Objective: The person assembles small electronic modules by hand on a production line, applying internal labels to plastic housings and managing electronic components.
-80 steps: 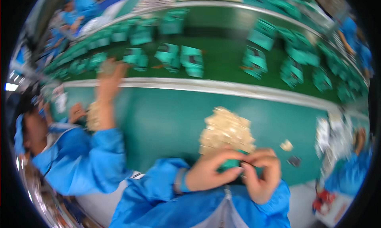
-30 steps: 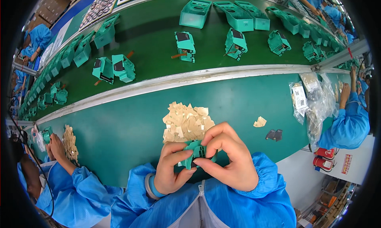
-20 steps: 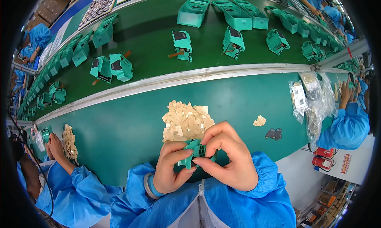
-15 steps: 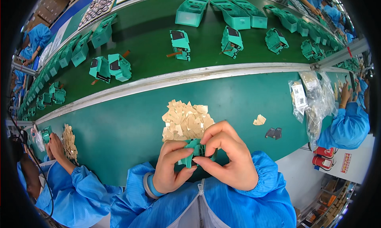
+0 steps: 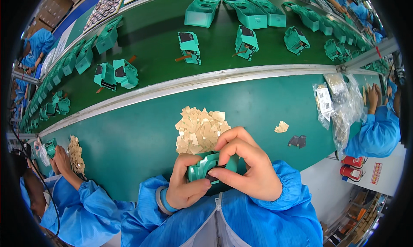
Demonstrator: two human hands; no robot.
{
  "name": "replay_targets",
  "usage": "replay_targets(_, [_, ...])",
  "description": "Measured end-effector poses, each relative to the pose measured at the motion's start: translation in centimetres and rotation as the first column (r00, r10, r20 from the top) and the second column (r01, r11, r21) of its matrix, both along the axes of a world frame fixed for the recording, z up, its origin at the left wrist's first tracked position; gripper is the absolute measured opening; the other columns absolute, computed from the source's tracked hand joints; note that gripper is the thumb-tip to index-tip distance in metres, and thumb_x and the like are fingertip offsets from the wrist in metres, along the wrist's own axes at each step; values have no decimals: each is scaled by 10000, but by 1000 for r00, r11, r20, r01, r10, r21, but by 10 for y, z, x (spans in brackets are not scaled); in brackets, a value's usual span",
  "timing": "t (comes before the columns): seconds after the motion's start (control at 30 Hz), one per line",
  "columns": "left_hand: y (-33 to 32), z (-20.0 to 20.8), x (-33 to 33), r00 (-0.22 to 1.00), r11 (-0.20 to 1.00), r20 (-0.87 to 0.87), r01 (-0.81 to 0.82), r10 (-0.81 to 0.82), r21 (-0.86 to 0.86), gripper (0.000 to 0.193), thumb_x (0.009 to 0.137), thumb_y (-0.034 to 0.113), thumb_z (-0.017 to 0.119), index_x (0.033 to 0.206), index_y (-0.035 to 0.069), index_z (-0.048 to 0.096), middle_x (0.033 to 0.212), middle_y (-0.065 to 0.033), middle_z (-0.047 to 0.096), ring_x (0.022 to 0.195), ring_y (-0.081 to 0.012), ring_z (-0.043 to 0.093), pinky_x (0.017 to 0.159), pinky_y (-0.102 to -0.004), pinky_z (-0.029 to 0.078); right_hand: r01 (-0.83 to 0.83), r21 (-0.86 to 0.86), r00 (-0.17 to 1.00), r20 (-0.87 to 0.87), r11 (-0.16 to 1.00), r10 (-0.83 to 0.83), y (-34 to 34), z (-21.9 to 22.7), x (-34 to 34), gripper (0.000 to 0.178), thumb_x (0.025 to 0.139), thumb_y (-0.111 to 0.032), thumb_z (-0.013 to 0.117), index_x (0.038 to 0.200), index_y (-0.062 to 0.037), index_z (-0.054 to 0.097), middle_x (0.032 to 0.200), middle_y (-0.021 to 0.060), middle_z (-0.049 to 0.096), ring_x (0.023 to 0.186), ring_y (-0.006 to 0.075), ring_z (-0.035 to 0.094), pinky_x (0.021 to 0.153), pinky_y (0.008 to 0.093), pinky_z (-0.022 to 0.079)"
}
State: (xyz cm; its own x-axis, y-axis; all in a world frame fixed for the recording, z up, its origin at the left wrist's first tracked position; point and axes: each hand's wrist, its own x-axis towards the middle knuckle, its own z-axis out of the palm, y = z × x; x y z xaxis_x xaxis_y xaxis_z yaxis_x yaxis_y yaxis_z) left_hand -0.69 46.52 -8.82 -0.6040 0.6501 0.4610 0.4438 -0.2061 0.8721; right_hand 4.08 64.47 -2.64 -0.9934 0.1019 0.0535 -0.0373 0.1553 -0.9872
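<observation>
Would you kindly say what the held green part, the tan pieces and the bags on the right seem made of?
Green part: probably plastic, satin, with even colour and moulded edges. Tan pieces: thin, possibly paper or film, semi-matt with pale glints. Bags: likely clear plastic film, glossy, wrinkled and see-through.

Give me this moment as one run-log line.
left hand: holding green housing | right hand: gripping it too | beyond: beige pieces, piled on table | farther right: dark grey pieces

Factory: belt [image 5: 157, 53] of green housings [image 5: 201, 15]
</observation>
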Motion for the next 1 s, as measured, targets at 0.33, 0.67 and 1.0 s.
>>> replay_targets(0.33, [5, 0, 5, 997, 998, -57, -52, 51, -18, 274, 708, 36, 690, 917, 161, 563, 1055, -166, 443, 898, -289, 458, 741, -381, 381, -37, -54, 999, -5, 998, 37, 5, 3, 2, 205, 712, -15, 690, 777, -50, 499, 972, 82, 473, 890, 233, 509, 740, 319, 418])
replay_targets(0.67, [15, -4, 3, 990, 992, -126, -49, 64, 114, 342, 695, 34, 718, 939, 153, 510, 1021, -181, 474, 823, -284, 480, 678, -389, 386, -97, -68, 995, -9, 993, 96, 9, 0, 3, 268, 729, -11, 679, 910, -48, 484, 1011, 89, 470, 921, 218, 516, 772, 316, 425])
replay_targets(1.0, [18, -5, 5, 981, 985, -111, -148, 157, 87, 500, 748, 150, 711, 1067, 121, 328, 965, -181, 508, 760, -234, 499, 649, -367, 384, 122, -261, 990, -34, 958, -135, 16, -14, 6, 676, 731, -2, 668, 1290, -27, 289, 1230, 129, 421, 1177, 240, 417, 992, 357, 337])
